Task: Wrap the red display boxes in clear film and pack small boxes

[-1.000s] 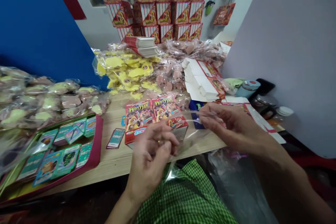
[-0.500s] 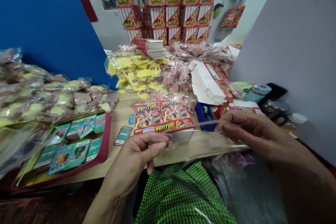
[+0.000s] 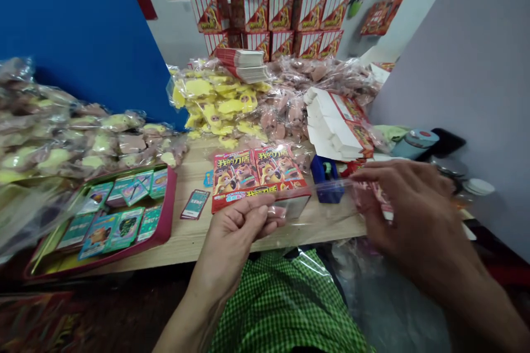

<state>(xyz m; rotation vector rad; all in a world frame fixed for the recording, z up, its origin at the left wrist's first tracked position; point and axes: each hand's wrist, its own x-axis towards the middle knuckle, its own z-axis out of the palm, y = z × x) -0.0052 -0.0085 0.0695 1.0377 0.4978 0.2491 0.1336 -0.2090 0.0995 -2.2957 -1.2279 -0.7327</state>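
At left we see a heap of clear plastic bags (image 3: 78, 138) holding pale yellow and pink soft items, piled before a blue panel (image 3: 74, 38). On the near left of the wooden tabletop (image 3: 265, 234), we note a tray with a crimson rim (image 3: 164, 231) holding teal picture cards, and just to its right lies a single loose card (image 3: 195, 204). Toward the centre, the left hand (image 3: 240, 226) pinches one end of a clear plastic sleeve (image 3: 327, 190) between thumb and fingers, just in front of the near edge of two red printed boxes (image 3: 260, 176), which lie on the tabletop; we cannot tell whether the hand touches them. The sleeve stretches rightward past a small blue object (image 3: 327, 179) to the blurred right hand (image 3: 408, 215), which grips its other end, the two hands being well apart. Beyond are bags of yellow plush (image 3: 217, 102) and stacked red-and-white cartons (image 3: 269, 5), with opened white-and-red carton blanks (image 3: 337, 127) at centre right. At far right we find a bottle with a teal lid (image 3: 414, 143) beside a lilac partition (image 3: 455, 66). Nearest us is green gingham cloth (image 3: 281, 309).
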